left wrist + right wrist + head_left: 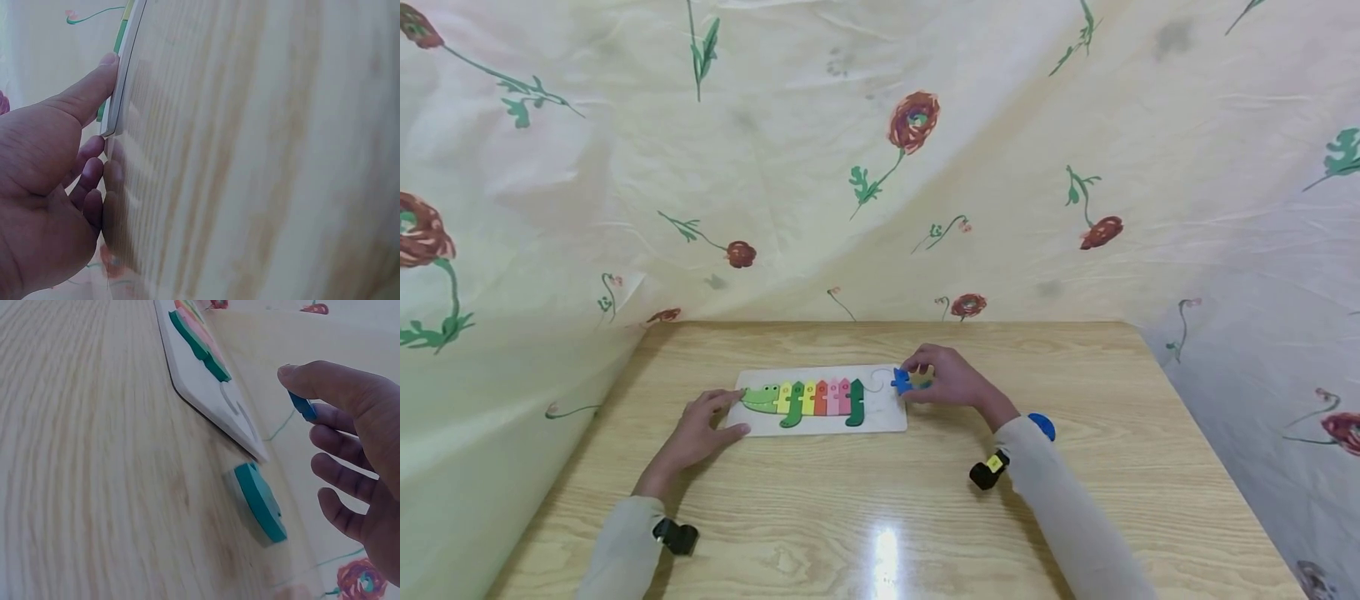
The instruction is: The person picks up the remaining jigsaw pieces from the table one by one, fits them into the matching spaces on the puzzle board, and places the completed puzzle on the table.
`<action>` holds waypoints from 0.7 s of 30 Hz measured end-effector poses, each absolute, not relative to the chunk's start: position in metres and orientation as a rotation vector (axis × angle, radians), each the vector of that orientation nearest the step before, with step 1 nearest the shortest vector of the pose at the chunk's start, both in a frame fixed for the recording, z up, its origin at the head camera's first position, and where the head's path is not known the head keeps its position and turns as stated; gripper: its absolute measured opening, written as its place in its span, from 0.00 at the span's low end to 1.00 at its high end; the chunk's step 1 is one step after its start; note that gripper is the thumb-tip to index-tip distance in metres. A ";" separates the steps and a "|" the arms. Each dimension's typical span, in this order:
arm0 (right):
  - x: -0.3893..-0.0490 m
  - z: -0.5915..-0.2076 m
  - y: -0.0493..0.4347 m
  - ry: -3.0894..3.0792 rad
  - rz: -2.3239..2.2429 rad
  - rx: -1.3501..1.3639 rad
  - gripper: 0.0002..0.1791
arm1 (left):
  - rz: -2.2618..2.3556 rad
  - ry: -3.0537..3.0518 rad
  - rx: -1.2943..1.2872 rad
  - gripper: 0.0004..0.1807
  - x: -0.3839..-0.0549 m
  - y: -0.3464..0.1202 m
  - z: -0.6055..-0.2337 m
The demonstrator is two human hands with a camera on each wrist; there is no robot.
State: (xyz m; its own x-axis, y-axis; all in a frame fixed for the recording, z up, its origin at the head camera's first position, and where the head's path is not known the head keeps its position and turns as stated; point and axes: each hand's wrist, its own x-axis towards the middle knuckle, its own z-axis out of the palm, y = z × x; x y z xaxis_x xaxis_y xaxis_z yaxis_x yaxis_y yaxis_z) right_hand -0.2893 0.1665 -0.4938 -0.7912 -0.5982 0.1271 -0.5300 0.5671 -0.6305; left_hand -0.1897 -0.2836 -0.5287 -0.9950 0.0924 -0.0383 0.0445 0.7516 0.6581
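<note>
A white puzzle board [883,421] lies on the table, carrying a crocodile built of colored pieces [808,398] with a green head at left. My left hand [703,429] rests at the board's left end, index fingertip at the snout and thumb at the near corner; the left wrist view shows the thumb pressing the board [115,106]. Between thumb and index finger, my right hand [951,379] pinches a small blue puzzle piece [901,382] over the board's right end. A teal puzzle piece [259,503] lies on the table beside the board, below the right hand.
A rounded blue object [1042,426] sits by the right sleeve, partly hidden behind it. The wooden table [820,517] ends at a flowered cloth [790,167] hanging behind and along both sides.
</note>
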 end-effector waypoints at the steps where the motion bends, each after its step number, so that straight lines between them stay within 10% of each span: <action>1: -0.290 -0.495 0.164 2.687 -1.030 -0.964 0.23 | 1.076 2.876 0.111 0.37 -0.190 -0.284 -0.529; 21: -0.286 -0.502 0.131 2.717 -0.922 -0.951 0.24 | 1.074 2.877 0.111 0.37 -0.190 -0.283 -0.527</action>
